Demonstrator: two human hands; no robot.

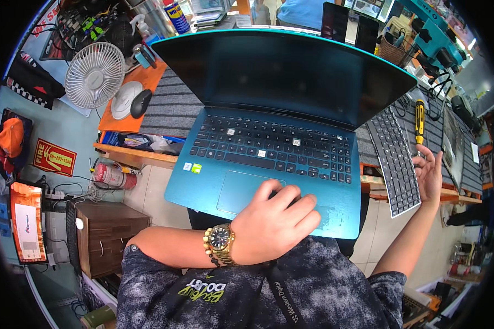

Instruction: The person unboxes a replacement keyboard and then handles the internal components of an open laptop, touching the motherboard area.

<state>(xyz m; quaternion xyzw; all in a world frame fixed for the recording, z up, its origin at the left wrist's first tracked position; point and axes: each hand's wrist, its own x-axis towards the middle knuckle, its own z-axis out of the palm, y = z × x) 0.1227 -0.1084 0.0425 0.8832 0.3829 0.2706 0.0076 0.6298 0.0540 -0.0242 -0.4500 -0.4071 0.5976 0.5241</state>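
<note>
A teal laptop (335,203) is open before me, its screen dark and its black keyboard lacking a few keycaps. My left hand (277,219) lies on the palm rest at the right of the touchpad (239,189). Its fingers curl under; whatever they might hold is hidden. To the laptop's right a loose black keyboard (392,156) slants past the table edge. My right hand (429,172) grips that keyboard's right edge, with the palm facing me and fingers bent toward it. Just beyond the fingertips is a yellow and black screwdriver (420,120).
A white fan (95,75) and a black mouse (141,103) stand at the left. An open drawer (142,143) sits below the table. Two dark phones (335,22) stand behind the screen, and teal equipment (436,35) is at the far right, near cables.
</note>
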